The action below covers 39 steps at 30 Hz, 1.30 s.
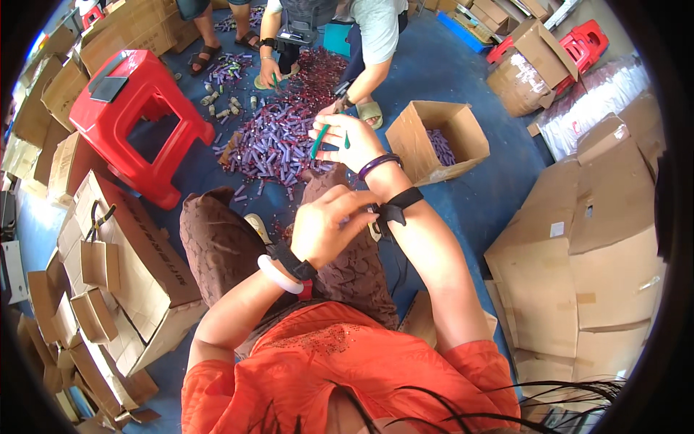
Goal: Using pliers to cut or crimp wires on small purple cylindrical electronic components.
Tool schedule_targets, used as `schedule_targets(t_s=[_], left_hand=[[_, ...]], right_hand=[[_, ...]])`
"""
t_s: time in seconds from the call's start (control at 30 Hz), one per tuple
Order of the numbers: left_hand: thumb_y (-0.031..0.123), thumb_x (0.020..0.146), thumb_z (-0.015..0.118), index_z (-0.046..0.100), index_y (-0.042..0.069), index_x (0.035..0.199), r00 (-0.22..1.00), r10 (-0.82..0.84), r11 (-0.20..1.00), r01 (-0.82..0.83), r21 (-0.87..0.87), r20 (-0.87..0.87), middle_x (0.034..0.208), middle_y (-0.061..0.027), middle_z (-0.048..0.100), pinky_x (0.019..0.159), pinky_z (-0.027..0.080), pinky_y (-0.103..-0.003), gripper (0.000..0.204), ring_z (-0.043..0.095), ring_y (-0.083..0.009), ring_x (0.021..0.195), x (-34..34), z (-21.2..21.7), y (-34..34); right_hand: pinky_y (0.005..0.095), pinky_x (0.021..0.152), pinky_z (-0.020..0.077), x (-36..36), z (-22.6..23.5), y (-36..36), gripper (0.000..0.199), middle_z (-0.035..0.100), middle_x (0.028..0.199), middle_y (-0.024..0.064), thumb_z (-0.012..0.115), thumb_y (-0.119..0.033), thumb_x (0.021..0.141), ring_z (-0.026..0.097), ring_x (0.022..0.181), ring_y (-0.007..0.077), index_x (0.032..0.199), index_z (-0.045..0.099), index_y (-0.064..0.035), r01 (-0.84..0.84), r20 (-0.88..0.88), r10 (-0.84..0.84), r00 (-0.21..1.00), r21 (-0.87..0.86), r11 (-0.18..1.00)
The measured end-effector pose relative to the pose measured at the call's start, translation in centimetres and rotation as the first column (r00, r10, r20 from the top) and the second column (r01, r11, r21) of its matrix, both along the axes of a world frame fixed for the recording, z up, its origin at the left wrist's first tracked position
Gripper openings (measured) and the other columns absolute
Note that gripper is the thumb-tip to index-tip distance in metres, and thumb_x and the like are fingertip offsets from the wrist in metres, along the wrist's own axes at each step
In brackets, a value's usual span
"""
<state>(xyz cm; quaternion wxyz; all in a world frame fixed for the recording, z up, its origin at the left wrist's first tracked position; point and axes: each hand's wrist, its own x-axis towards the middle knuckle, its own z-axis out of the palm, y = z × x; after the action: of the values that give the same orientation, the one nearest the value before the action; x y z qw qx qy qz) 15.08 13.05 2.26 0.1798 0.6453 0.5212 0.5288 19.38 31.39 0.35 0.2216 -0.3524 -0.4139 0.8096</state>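
Note:
My right hand (pixel 345 145) is held out palm up, fingers curled around a green-handled tool (pixel 320 142) whose working end I cannot make out. A dark purple bangle (pixel 379 166) and a black wrist strap (pixel 399 206) circle that wrist. Fingers and thumb of my left hand (pixel 329 223) pinch the black strap near its loose end. On my left wrist sit a white bangle (pixel 280 275) and another black strap (pixel 293 260). Beyond my knees, a heap of purple battery-like cylinders (pixel 271 145) lies on the blue floor.
Opposite, a person bends over dark red scraps (pixel 314 76), both hands near the heap. An open carton (pixel 439 141) of purple cylinders stands right of it. A red stool (pixel 137 119) bears a dark flat device. Pliers (pixel 97 220) lie on a left-hand carton; large cartons (pixel 578 260) line the right.

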Motion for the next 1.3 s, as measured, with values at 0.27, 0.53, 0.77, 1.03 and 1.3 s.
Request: schedule_targets(t_s=[0.27,0.53,0.77,1.03,1.3], left_hand=[[0.013,0.075,0.058,0.059,0.021,0.126,0.75,0.116,0.953,0.1,0.285,-0.651,0.09,-0.0025,0.055,0.043,0.046,-0.026,0.052,0.053,-0.0108,0.049,1.9,-0.6,0.8],[0.005,0.079,0.062,0.06,0.013,0.115,0.954,0.014,1.0,-0.01,0.015,-0.299,0.082,-0.0104,0.062,0.059,0.054,-0.034,0.037,0.066,-0.0268,0.067,1.9,-0.6,1.1],[0.035,0.096,0.053,0.06,0.0,0.117,0.704,-0.008,0.836,0.394,-0.382,0.71,0.1,-0.0071,0.067,0.045,0.039,-0.02,0.042,0.046,-0.004,0.049,-1.7,-3.4,1.8],[0.02,0.077,0.078,0.044,0.0,0.135,0.103,-0.335,0.509,0.856,0.088,0.937,0.101,-0.0067,0.062,0.048,0.043,-0.019,0.07,0.047,-0.0043,0.053,-0.3,-6.8,1.7],[0.031,0.079,0.078,0.053,-0.001,0.122,0.425,-0.064,0.668,0.69,-0.278,0.903,0.081,-0.0025,0.065,0.044,0.043,-0.018,0.059,0.054,-0.0062,0.051,0.5,-5.9,0.8]], right_hand=[[0.0508,0.085,0.0496,0.7,-0.6,-0.9,0.027,0.062,0.11,0.0088,0.057,-0.024,0.091,0.059,0.109,0.0242,0.11,0.059,-0.006,-0.13,0.005,0.131,0.991,-0.086,0.988],[0.0326,0.07,0.0492,0.1,-1.4,-1.4,0.025,0.063,0.091,0.0027,0.066,-0.026,0.084,0.059,0.084,0.0138,0.102,0.065,-0.0084,-0.228,0.218,0.16,0.963,0.34,0.912],[0.0543,0.094,0.0435,0.1,5.1,-2.3,0.023,0.061,0.111,0.0132,0.055,-0.025,0.091,0.056,0.113,0.0308,0.101,0.058,-0.0042,0.063,-0.522,-0.182,0.833,-0.236,0.97],[0.0548,0.103,0.0375,-0.1,6.6,-5.0,0.03,0.058,0.122,0.0152,0.056,-0.027,0.09,0.05,0.122,0.0312,0.108,0.06,-0.0036,-0.113,-0.711,-0.087,0.698,-0.229,0.967],[0.0322,0.062,0.0492,0.5,-1.3,-2.6,0.021,0.061,0.09,0.0096,0.065,-0.013,0.08,0.061,0.078,0.0155,0.097,0.06,-0.0021,0.277,-0.061,-0.318,0.946,0.658,0.7]])
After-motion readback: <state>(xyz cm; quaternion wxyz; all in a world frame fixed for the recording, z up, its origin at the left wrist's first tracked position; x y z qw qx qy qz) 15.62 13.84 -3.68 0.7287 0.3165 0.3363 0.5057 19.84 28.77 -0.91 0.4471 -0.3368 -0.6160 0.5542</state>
